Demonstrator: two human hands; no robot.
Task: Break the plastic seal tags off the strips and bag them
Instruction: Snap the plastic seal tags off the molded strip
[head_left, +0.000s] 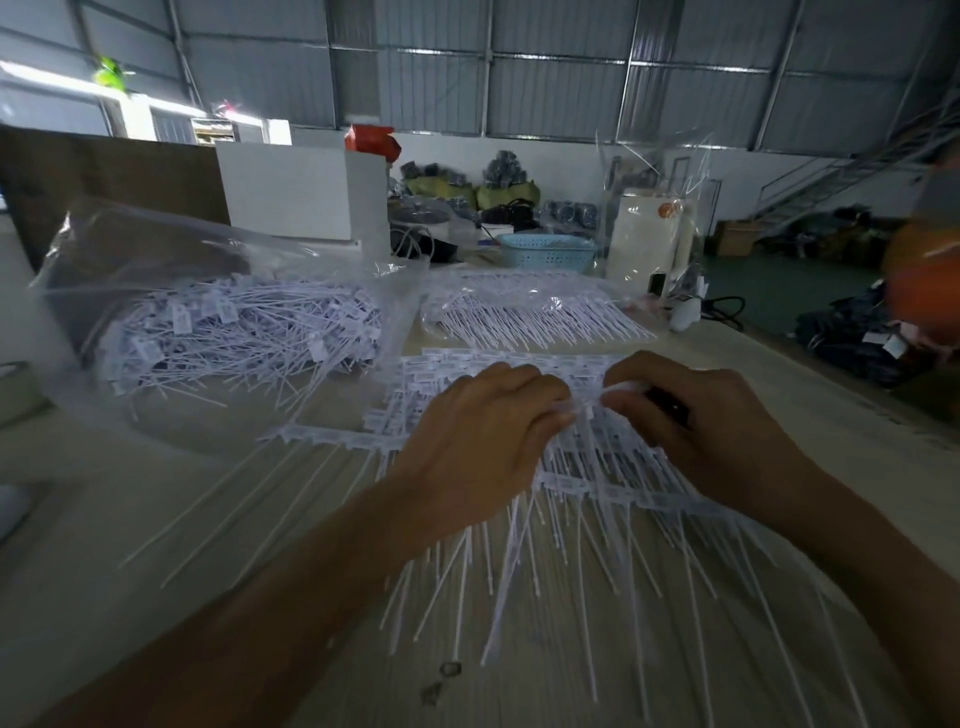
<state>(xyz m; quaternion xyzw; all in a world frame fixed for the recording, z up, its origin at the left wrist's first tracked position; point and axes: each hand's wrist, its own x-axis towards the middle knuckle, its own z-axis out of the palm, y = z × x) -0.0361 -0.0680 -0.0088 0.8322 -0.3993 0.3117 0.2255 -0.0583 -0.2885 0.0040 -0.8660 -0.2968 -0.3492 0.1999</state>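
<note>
Strips of white plastic seal tags (587, 483) lie fanned out on the table in front of me, their thin tails pointing toward me. My left hand (483, 431) and my right hand (696, 415) meet over the top of the pile, and both pinch the same strip of tags between curled fingers and thumb. A large clear plastic bag (208, 312) full of loose single tags lies to the left, its mouth facing the strips. One more strip (322, 436) lies flat to the left of my hands.
A second clear bag of tag strips (530, 312) lies behind the pile. Farther back stand a light blue basket (545, 252), a white box (296, 189) and a bagged white carton (649, 234). The table's right edge (831, 379) runs diagonally, with an orange blurred shape (924, 270) beyond it.
</note>
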